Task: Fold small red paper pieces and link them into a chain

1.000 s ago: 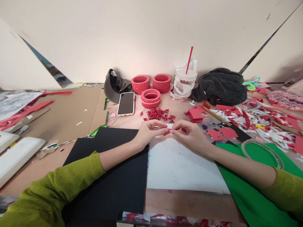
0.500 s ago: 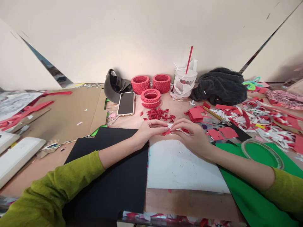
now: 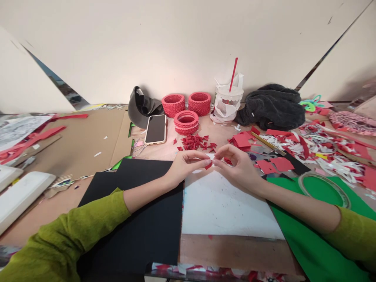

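A person's left hand [image 3: 182, 166] and right hand [image 3: 241, 166] meet over the far end of a white sheet [image 3: 226, 207], fingers of both pinched on one small red paper piece [image 3: 208, 166] between them. Being tiny, it could crease crookedly if the fingertips press unevenly, or, if dropped, get lost among the similar red pieces [image 3: 194, 143] heaped just beyond.

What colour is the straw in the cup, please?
The straw is red, as the head view shows best.
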Motion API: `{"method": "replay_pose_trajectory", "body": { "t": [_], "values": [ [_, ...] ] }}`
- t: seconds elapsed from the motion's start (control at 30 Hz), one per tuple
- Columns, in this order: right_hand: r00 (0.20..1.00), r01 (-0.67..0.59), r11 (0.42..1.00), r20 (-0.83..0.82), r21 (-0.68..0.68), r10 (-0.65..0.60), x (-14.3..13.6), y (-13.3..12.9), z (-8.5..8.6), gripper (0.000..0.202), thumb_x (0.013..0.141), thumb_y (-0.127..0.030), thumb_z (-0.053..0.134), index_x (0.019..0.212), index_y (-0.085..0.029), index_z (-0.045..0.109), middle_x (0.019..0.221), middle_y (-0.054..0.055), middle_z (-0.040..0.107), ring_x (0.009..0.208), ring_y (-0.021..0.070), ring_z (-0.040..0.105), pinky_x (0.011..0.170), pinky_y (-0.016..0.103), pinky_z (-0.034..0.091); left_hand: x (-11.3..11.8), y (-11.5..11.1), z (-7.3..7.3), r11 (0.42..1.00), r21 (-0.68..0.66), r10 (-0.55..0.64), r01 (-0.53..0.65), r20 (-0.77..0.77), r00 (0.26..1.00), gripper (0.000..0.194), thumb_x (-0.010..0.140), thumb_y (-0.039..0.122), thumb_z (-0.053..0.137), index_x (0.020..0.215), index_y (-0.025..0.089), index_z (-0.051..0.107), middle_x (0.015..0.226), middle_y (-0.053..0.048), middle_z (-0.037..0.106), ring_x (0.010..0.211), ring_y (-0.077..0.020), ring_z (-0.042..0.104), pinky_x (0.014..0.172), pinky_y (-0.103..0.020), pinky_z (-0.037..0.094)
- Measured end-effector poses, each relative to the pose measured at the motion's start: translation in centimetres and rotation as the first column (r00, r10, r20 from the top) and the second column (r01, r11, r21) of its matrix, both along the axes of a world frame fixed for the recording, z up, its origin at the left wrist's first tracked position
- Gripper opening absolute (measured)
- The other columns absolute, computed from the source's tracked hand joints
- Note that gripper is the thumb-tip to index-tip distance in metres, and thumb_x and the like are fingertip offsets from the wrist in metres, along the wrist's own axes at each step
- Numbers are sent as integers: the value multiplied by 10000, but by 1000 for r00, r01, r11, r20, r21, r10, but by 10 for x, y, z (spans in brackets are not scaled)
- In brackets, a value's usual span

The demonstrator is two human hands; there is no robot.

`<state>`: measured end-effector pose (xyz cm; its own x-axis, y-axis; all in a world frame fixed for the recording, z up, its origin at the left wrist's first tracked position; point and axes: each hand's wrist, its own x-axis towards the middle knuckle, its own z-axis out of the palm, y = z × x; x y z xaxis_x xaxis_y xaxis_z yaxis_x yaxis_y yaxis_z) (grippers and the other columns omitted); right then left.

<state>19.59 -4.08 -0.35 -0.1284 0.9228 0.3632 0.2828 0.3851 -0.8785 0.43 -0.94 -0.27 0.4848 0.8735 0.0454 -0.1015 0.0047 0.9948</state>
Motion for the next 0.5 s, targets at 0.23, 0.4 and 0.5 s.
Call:
{"method": "replay_pose_trajectory", "body": {
  "t": [0.23,0.4,0.5],
  "values": [
    [1000,-24,999,16,-42,25,1,1,2,136,889,-324,584,895,-200,639,835,35,669,783,174,618,704,312,479,1,0,-3,999,-31,30,-30,7,1000,259,655,256,809,869,138,721,937,-74,746,834,-185,705,831,-328,547],
    [985,20,1000,172,-25,-15,-1,-2,10,144,883,-316,589,826,-201,654,778,16,678,719,161,606,659,293,449,0,1,-3,998,-44,46,-46,0,999,259,648,257,814,856,136,717,902,-64,748,807,-177,705,816,-317,546],
    [974,18,1000,227,21,-22,-2,-4,10,117,873,-284,600,803,-206,654,770,10,687,710,158,610,671,294,444,1,0,-3,999,-28,25,-25,1,1000,240,655,247,808,849,139,718,864,-53,743,780,-164,700,794,-303,549]
  ]
}}
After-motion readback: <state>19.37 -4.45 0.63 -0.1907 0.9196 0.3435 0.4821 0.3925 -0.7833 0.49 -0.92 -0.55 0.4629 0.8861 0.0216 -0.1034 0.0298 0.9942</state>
